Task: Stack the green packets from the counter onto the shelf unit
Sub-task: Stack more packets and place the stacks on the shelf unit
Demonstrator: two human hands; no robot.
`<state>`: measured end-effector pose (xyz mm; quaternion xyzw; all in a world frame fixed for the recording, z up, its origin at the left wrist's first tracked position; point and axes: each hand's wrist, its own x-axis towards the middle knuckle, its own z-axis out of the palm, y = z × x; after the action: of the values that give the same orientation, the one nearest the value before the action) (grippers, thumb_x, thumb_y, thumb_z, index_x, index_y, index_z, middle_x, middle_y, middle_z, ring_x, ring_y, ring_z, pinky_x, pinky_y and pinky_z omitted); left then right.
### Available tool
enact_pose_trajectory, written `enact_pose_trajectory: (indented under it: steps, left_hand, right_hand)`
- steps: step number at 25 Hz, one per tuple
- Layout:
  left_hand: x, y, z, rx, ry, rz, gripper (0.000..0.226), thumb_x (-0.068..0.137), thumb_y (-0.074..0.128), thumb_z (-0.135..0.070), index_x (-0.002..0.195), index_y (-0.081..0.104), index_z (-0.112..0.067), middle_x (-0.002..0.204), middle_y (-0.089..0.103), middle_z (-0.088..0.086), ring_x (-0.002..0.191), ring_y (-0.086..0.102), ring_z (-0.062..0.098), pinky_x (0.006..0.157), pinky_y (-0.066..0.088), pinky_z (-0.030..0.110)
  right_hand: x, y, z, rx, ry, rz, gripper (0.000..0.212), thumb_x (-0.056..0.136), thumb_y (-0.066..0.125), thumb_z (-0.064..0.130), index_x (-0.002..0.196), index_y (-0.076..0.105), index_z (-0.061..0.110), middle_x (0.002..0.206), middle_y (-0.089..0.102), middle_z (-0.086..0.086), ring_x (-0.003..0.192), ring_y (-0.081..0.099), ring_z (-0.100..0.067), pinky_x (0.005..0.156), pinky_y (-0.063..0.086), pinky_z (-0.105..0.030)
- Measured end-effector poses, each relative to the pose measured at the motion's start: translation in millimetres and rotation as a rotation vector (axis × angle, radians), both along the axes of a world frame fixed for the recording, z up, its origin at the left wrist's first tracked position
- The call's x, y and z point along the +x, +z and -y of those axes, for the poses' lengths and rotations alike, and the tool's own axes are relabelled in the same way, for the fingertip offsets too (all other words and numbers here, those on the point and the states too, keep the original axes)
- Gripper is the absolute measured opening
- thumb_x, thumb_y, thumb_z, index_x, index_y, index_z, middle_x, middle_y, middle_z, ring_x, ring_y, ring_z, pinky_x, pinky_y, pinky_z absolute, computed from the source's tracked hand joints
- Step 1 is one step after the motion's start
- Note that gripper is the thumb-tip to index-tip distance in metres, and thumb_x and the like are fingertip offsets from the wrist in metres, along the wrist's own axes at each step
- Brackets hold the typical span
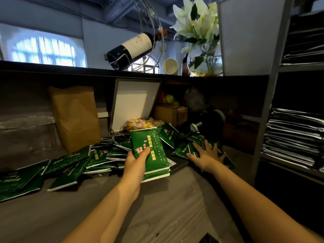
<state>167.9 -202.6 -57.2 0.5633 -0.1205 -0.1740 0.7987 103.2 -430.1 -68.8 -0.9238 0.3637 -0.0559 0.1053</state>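
Head view: left hand (pixel 135 161) grips a small stack of green packets (pixel 150 153), thumb curled over its face, above the counter (pixel 157 207). Right hand (pixel 207 156) rests with fingers spread on loose packets (pixel 184 149), seemingly flat; more packets (pixel 70 165) are strewn to the left.

You will find nothing here that reads clearly. The top of the stack of green packets (pixel 150 155) gripped in your left hand (pixel 135 159) carries a column of yellow Chinese characters, a red emblem by your thumb and a small red mark higher up, all too blurred to make out. The loose packets (pixel 70 160) on the counter (pixel 157 207) show similar unreadable print. The wine bottle (pixel 119 51) has a cream label (pixel 138 43) with red blossom marks and no legible words.
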Motion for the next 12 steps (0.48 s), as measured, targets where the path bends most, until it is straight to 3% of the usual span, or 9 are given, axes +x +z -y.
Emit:
enact_pose_trajectory:
  steps: [6, 9, 12]
  left_hand:
    - [9, -7, -7, 0.015, 0.056, -0.033, 0.012, 0.091, 0.060, -0.025, 0.102, 0.058, -0.021, 0.108, 0.068, 0.012, 0.097, 0.066, 0.032, 0.092, 0.050, 0.051]
    - [5, -7, -10, 0.012, 0.072, -0.034, 0.020, 0.091, 0.060, -0.025, 0.110, 0.057, -0.018, 0.108, 0.068, 0.013, 0.096, 0.066, 0.032, 0.091, 0.051, 0.050]
    - [1, -6, -15, 0.002, 0.068, -0.048, 0.023, 0.091, 0.060, -0.024, 0.112, 0.058, -0.016, 0.108, 0.068, 0.014, 0.095, 0.066, 0.032, 0.090, 0.052, 0.049]
  right_hand:
    - [12, -9, -14, -0.069, 0.101, -0.036, 0.066, 0.088, 0.034, 0.069, 0.145, 0.023, 0.040, 0.159, 0.005, -0.003, 0.144, -0.002, -0.037, 0.111, 0.009, -0.064]
    - [17, -8, -21, -0.142, 0.138, -0.007, 0.054, 0.094, 0.036, 0.057, 0.142, 0.034, 0.032, 0.151, 0.029, -0.008, 0.138, 0.021, -0.039, 0.107, 0.026, -0.059]
    - [19, -2, -25, -0.248, 0.163, 0.037, 0.039, 0.099, 0.038, 0.041, 0.126, 0.054, 0.017, 0.127, 0.056, -0.012, 0.116, 0.050, -0.035, 0.092, 0.046, -0.045]
